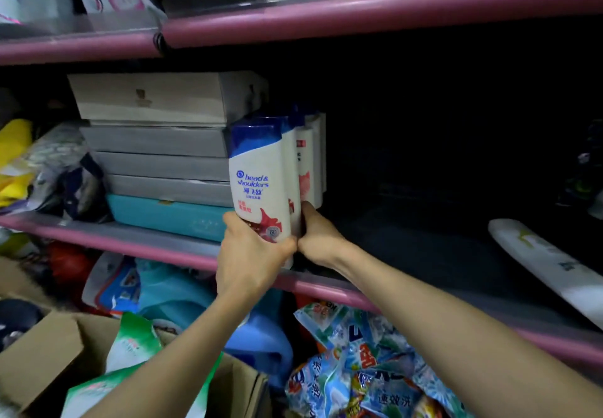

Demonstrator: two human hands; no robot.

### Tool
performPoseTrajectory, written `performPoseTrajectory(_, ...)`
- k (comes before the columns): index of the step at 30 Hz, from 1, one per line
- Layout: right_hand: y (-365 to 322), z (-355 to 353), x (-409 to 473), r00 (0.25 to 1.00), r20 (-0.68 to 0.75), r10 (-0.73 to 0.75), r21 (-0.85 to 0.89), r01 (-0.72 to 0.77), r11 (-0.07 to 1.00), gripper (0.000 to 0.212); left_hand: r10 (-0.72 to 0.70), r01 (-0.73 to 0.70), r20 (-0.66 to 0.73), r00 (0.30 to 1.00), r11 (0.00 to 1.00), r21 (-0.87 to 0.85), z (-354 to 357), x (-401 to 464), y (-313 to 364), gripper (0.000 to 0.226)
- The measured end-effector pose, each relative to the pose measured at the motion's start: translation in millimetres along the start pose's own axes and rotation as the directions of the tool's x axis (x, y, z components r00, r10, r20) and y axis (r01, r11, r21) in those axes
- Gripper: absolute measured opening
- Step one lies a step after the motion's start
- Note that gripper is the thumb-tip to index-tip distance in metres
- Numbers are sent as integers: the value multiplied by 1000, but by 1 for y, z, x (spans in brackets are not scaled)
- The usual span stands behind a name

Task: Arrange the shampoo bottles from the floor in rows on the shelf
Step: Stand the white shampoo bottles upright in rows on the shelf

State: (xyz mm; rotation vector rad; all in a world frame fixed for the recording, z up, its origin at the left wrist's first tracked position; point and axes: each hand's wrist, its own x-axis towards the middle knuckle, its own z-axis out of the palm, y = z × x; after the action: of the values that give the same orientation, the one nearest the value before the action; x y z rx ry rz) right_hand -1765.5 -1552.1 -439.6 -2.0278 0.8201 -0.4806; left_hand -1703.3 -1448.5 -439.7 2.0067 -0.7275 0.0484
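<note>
A row of white shampoo bottles (pixel 306 156) with blue caps is being set upright on the middle shelf (pixel 182 247), just beside the stack of flat boxes (pixel 156 143) and the teal box (pixel 169 215) beneath it. The front bottle (pixel 257 179), labelled head & shoulders, is gripped low on its body by the left hand (pixel 251 254), whose fingers are curled round its base. The right hand (pixel 318 238) is pressed against the right side of the row, its grip closed on the lower part of the bottles behind the front one; how many it holds cannot be told. The two hands are touching at the knuckles near the shelf's front lip.

The step in hand is judged to be the squaring of this row: the bottles are being pushed together and lined up front to back. Next, a release without toppling them is called for, and then a reach down for more bottles; none can be seen on the floor from here, only a cardboard box (pixel 49 352) and detergent bags (pixel 368 365) below
</note>
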Motion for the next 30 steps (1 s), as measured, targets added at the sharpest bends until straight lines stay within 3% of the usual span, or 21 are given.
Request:
performPoseTrajectory(3,8,5,1,1000,9,5,22,-6,1000,67,-21,20,11,1000,1000,19,5,-1,-9,64)
performPoseTrajectory(10,12,6,2,999,-49,-22,-66,19,998,56,-4,4,-8,1000,999,45,7,6,-11,65)
performPoseTrajectory(30,18,5,5,997,-61,-44,0,44,999,52,1,-1,20,1000,1000,20,6,6,-14,64)
